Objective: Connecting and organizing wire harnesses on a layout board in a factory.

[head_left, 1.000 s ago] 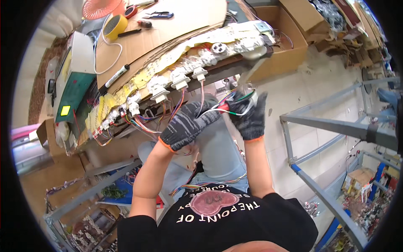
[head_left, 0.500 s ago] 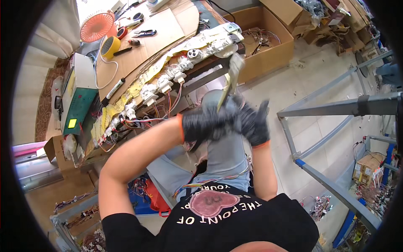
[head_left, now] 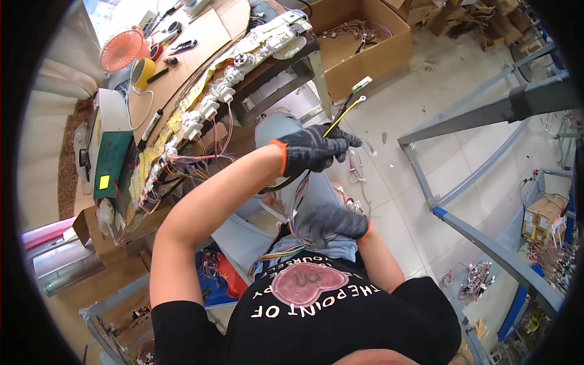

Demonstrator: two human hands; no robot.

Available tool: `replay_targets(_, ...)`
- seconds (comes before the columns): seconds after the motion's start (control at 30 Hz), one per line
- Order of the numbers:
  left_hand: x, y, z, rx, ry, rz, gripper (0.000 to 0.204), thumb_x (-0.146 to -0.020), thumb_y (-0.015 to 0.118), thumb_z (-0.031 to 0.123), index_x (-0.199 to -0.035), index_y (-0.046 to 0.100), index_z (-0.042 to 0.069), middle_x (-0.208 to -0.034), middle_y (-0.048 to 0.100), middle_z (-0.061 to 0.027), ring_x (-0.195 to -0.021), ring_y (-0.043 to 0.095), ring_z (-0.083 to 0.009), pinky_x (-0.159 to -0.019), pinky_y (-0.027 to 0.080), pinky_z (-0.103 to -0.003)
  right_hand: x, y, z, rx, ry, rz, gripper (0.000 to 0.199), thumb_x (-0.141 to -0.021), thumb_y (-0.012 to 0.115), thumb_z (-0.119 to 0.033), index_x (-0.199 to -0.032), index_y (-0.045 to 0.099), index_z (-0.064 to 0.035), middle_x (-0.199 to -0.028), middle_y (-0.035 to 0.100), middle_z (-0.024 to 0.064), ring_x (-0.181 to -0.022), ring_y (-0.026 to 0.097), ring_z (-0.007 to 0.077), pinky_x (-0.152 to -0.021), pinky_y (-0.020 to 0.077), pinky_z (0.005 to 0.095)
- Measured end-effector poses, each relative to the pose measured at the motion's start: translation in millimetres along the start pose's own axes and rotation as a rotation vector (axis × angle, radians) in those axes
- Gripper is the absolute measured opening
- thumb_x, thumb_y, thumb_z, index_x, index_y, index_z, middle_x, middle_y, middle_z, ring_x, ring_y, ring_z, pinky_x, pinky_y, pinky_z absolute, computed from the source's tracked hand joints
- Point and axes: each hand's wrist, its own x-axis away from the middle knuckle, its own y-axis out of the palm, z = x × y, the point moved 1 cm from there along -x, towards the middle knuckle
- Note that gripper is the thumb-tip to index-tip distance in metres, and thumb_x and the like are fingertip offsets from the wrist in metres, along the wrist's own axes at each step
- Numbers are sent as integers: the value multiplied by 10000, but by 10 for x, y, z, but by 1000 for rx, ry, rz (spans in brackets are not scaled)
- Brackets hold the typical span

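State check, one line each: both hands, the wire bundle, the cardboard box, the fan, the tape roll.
left hand: gloved, raised, closed on the wire bundle
right hand: gloved, low by the lap, closed on the same wires
wire bundle: pulled up, terminal ends free above the left hand
cardboard box: open, wires inside
fan: on the bench; running or not, cannot tell
tape roll: lying on the bench

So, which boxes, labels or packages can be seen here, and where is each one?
Open brown cardboard box: on the floor past the bench end, wires inside.
Green box-shaped device: on the bench's left side, with a small yellow sticker.
Small brown carton: far right, on the floor behind the metal frame.
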Motion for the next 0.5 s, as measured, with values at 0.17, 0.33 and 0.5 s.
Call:
replay_targets(0.17, 305, 205, -346, 192, 106, 11, 409, -885, 512, 250, -1270, 459, 122, -733, 512, 32, -524, 378, -19, -437, 282, -152, -322, 4, -1060, -686, -507, 709, 824, -818, 269, -678, -1315, 304, -22, -1264, 441, 144, -1158, 437, 281, -986, 341, 431)
replay_targets(0.33, 397, 240, -526, 244, 386, 253, 500, -896, 484, 194, -1347, 274, 138, -731, 577, -31, -477, 408, -33, -402, 338, -173, -530, -55, -1414, -430, -717, 735, 408, -938, 348, -184, -1306, 292, -16, -1338, 339, 165, -1201, 380, 317, -1009, 332, 439)
replay_targets(0.5, 500, 68, -593, 416, 407, 293, 456, -918, 448, 229, -1334, 293, 129, -690, 559, -46, -422, 384, -34, -370, 310, -151, -459, 238, -1643, -393, -780, 556, 348, -927, 328, -75, -1258, 380, 19, -1245, 448, 176, -1145, 448, 271, -995, 349, 401)
